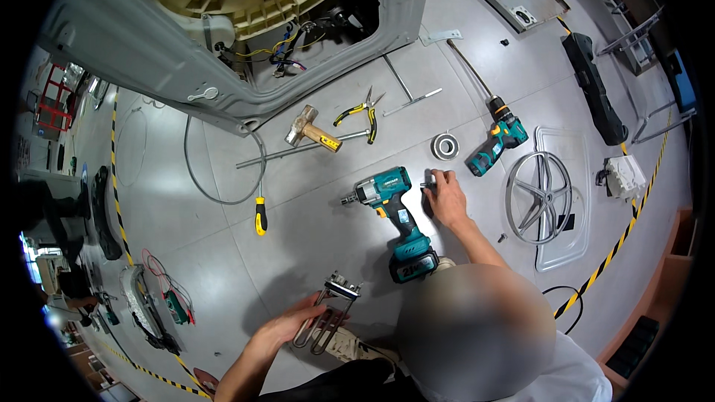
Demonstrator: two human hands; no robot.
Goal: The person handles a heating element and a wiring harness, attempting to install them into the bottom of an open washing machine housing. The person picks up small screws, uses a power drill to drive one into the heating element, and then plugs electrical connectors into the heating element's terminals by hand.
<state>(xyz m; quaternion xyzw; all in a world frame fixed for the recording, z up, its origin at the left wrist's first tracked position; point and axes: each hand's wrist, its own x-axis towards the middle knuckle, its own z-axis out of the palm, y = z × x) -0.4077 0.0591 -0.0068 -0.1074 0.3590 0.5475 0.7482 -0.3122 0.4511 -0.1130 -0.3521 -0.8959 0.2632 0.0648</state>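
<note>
My left hand (294, 316) grips a looped metal heating element (341, 289) above the floor. My right hand (449, 197), fingers curled, pinches a small metal part (428, 184) just right of a teal impact driver (387, 192) with a socket fitted. A teal drill (503, 138) with a long bit lies above my right hand, beside a round bearing (445, 146). A hammer (319, 136), pliers (367, 113) and a yellow-black screwdriver (261, 216) lie farther forward. A blurred head covers part of the lower right.
An open grey appliance housing (164, 74) fills the upper left. A spoked pulley (549, 197) rests on a flat panel at right, near black-yellow floor tape (611, 260). A wire loop (201, 193), cables and tools lie at left, where another person's dark-clothed legs (56, 216) show at the edge.
</note>
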